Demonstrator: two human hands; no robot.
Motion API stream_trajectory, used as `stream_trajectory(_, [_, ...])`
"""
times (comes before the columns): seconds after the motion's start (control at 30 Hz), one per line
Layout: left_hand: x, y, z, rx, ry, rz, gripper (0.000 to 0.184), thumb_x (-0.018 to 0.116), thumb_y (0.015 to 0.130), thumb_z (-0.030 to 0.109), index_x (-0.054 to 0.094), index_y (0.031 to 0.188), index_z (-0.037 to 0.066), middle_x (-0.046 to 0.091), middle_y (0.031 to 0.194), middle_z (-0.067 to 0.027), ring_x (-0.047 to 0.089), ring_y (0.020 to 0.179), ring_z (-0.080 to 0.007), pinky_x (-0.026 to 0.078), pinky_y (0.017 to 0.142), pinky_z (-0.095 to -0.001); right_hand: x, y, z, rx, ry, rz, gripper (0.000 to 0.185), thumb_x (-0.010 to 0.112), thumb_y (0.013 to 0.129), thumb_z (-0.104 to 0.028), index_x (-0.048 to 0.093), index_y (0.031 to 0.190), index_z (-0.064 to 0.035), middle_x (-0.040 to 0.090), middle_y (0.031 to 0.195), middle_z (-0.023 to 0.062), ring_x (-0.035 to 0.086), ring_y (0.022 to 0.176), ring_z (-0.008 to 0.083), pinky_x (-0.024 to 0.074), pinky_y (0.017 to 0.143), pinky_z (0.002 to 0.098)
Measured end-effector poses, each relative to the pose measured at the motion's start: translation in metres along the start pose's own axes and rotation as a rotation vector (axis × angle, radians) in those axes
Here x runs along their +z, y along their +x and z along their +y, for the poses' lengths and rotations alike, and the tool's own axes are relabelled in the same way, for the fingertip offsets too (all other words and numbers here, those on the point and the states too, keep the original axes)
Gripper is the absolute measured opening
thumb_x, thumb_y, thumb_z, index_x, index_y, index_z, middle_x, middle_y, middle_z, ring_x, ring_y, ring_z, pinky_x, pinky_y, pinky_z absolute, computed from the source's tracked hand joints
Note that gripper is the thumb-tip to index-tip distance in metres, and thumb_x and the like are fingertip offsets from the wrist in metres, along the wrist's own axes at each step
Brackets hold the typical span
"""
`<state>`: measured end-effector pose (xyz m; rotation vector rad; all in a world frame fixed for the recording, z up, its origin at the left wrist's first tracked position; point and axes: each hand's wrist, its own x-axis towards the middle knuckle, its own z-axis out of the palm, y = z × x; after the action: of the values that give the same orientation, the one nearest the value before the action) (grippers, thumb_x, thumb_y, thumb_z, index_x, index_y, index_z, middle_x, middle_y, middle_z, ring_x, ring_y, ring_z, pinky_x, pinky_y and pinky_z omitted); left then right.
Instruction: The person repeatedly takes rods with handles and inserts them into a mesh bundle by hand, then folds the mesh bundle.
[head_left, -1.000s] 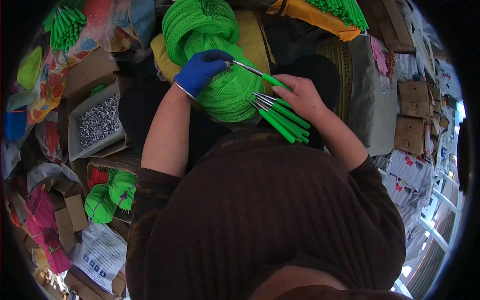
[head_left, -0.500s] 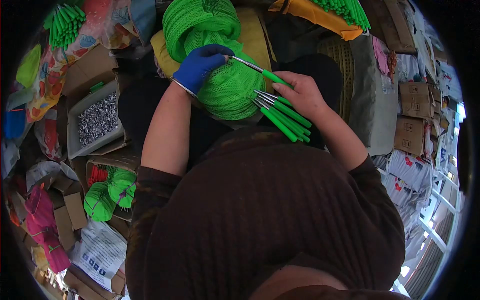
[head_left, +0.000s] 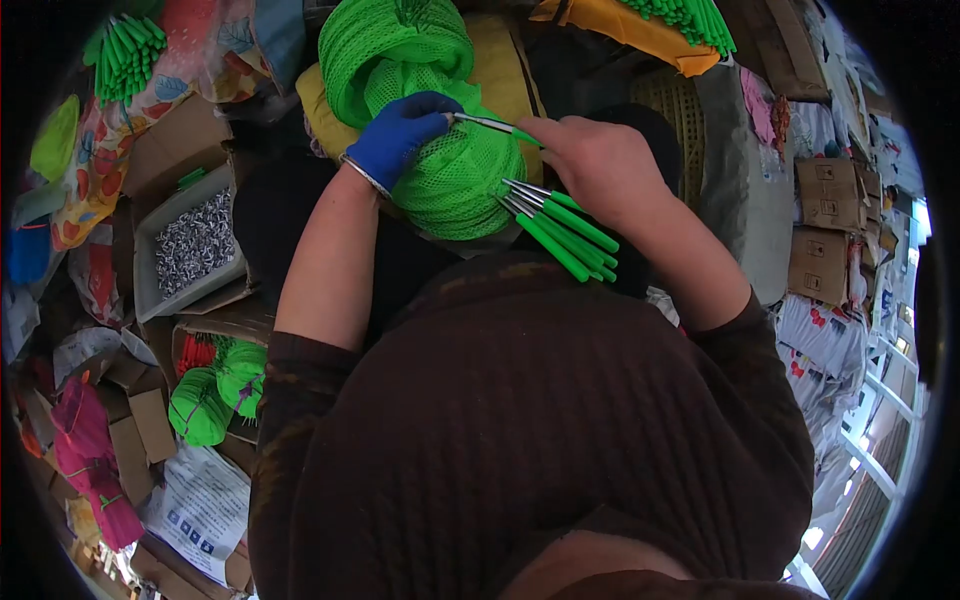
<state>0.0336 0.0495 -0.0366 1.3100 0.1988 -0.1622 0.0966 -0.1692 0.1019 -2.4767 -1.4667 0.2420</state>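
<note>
My left hand (head_left: 402, 138), in a blue glove, is closed in a pinch at the tip of a metal rod with a green handle (head_left: 488, 123). Bare, my right hand (head_left: 608, 168) wraps over the handle end of that rod, hiding most of the green part. Under both hands lies a bundle of green mesh netting (head_left: 455, 198), gathered at its middle, with a rounder green mesh roll (head_left: 345, 62) above it. Several more green-handled metal rods (head_left: 568, 238) lie fanned out against the netting, just below my right hand.
To the left, a grey bin (head_left: 148, 270) holds many small metal pieces. Below it a cardboard box (head_left: 225, 325) contains green mesh bundles. Green handles (head_left: 125, 55) lie in bunches at the upper left and upper right (head_left: 690, 22). Stacked cartons (head_left: 822, 265) stand on the right.
My right hand has moved up and turned over the rod's handle, covering more of it. My left hand keeps its pinch at the tip. The fanned rods stay almost in place.
</note>
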Motion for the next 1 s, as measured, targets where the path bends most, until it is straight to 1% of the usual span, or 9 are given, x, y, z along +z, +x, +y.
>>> stream_trajectory(0.17, [0.022,-0.006,-0.016,0.302,0.452,0.022,0.034,0.063,0.077,0.012,0.058,0.109,0.002,0.063,0.1,-0.009,0.059,0.098,-0.0198,0.045,0.087,-0.0311,-0.021,0.019,-0.02,-0.133,-0.32,-0.306,0.016,0.058,0.073,-0.009,0.06,0.088,-0.0034,0.064,0.078,0.0126,0.065,0.074,0.029,0.0512,0.058,0.0389])
stream_trajectory(0.3, [0.038,-0.01,-0.027,0.257,0.561,0.076,0.048,0.064,0.074,0.008,0.051,0.121,0.008,0.061,0.108,-0.0143,0.06,0.1,-0.0252,0.047,0.085,-0.0328,0.008,0.036,-0.014,-0.148,-0.34,-0.499,0.014,0.059,0.071,-0.008,0.066,0.083,-0.0055,0.066,0.078,0.0116,0.066,0.072,0.0288,0.0516,0.058,0.0398])
stream_trajectory(0.5, [0.028,-0.012,-0.007,0.213,0.429,0.03,0.049,0.067,0.074,0.004,0.051,0.121,0.008,0.058,0.112,-0.0117,0.058,0.097,-0.0242,0.046,0.084,-0.0315,-0.018,0.026,0.031,-0.268,0.139,-0.353,0.05,0.059,0.082,-0.025,0.046,0.128,-0.0096,0.053,0.117,0.0153,0.051,0.108,0.0318,0.0426,0.09,0.0414])
stream_trajectory(0.57, [0.022,-0.013,0.009,0.606,0.829,0.419,0.05,0.065,0.073,-0.001,0.051,0.121,0.007,0.057,0.111,-0.0131,0.057,0.099,-0.0286,0.045,0.086,-0.0332,-0.04,0.04,0.062,-0.172,0.254,-0.251,0.053,0.06,0.084,-0.031,0.044,0.129,-0.0082,0.054,0.114,0.0176,0.053,0.105,0.034,0.0439,0.089,0.0398])
stream_trajectory(0.63, [0.019,-0.014,0.029,0.627,0.938,0.619,0.052,0.064,0.072,0.0,0.05,0.122,0.007,0.055,0.115,-0.014,0.053,0.105,-0.0312,0.043,0.09,-0.0366,-0.049,0.063,0.107,0.076,0.341,-0.096,0.049,0.06,0.083,-0.032,0.051,0.124,-0.0066,0.061,0.105,0.0175,0.059,0.098,0.0306,0.0472,0.083,0.0381])
stream_trajectory(0.7, [0.011,-0.01,0.034,0.59,0.997,0.778,0.054,0.065,0.071,0.004,0.051,0.123,0.009,0.053,0.118,-0.0149,0.049,0.11,-0.0335,0.04,0.093,-0.0403,-0.05,0.091,0.173,0.152,0.03,0.028,0.048,0.06,0.084,-0.029,0.049,0.125,-0.0072,0.058,0.111,0.0141,0.058,0.102,0.0259,0.0465,0.086,0.036])
stream_trajectory(0.87, [0.012,-0.007,0.032,0.496,1.115,0.75,0.052,0.067,0.071,0.008,0.053,0.121,0.01,0.053,0.119,-0.0148,0.05,0.109,-0.0338,0.04,0.093,-0.0415,-0.016,0.143,0.312,0.251,-0.589,0.283,0.046,0.06,0.081,-0.023,0.048,0.124,-0.0102,0.055,0.115,0.0186,0.058,0.097,0.0343,0.0476,0.082,0.0442])
stream_trajectory(0.97, [0.012,-0.009,0.039,0.435,1.152,0.74,0.045,0.068,0.07,0.008,0.059,0.114,0.011,0.056,0.111,-0.0134,0.051,0.105,-0.0328,0.041,0.09,-0.0412,-0.005,0.166,0.309,0.409,-0.804,0.084,0.048,0.059,0.08,-0.021,0.047,0.126,-0.013,0.056,0.11,0.0193,0.058,0.091,0.0382,0.0487,0.076,0.048])
stream_trajectory(1.0, [0.013,-0.01,0.042,0.455,1.136,0.736,0.039,0.068,0.07,0.008,0.061,0.108,0.011,0.057,0.108,-0.0125,0.053,0.1,-0.0317,0.043,0.086,-0.0404,-0.008,0.166,0.288,0.378,-0.863,0.071,0.051,0.06,0.079,-0.018,0.045,0.126,-0.0094,0.058,0.096,0.0157,0.062,0.082,0.0319,0.0514,0.069,0.0424])
